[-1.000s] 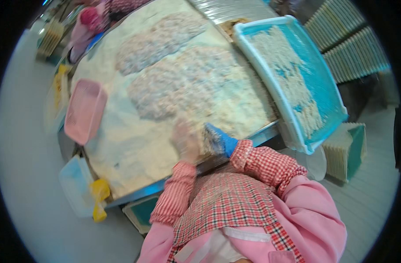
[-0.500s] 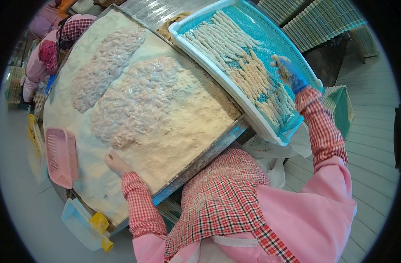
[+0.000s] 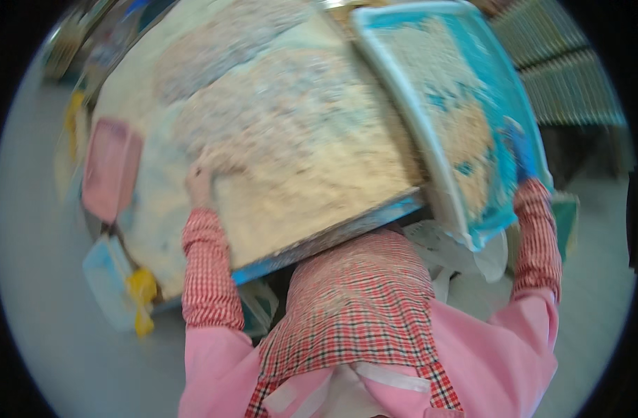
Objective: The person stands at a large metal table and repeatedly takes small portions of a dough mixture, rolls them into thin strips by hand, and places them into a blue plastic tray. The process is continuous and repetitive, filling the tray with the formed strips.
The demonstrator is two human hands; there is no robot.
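Observation:
At the near edge of a pile of pale pink, wet-looking raw meat strips [image 3: 263, 104], my bare left hand [image 3: 201, 180] reaches forward and touches the pile. Motion smears its fingers, so I cannot make out whether they grip a strip. The pile lies on a bed of cream-coloured powder [image 3: 319, 216]. My right hand [image 3: 519, 150], in a blue glove, is at the right side of a blue-lined white tray [image 3: 430, 157]; its fingers are blurred too. Rows of powder-coated strips [image 3: 465, 139] lie in that tray.
A second meat pile [image 3: 221, 52] lies farther back on the powder. Left of the powder stands a pink basket [image 3: 112, 171], with a pale blue bin [image 3: 110, 282] and yellow cloth [image 3: 142, 292] nearer. Slatted racks [image 3: 570, 83] stand at the far right. A white plastic bag [image 3: 486, 258] hangs below the tray.
My left hand has gone from a closed fist on the powder to the meat pile's edge. My right hand has moved nearer the tray's right rim. The whole view has shifted and blurred.

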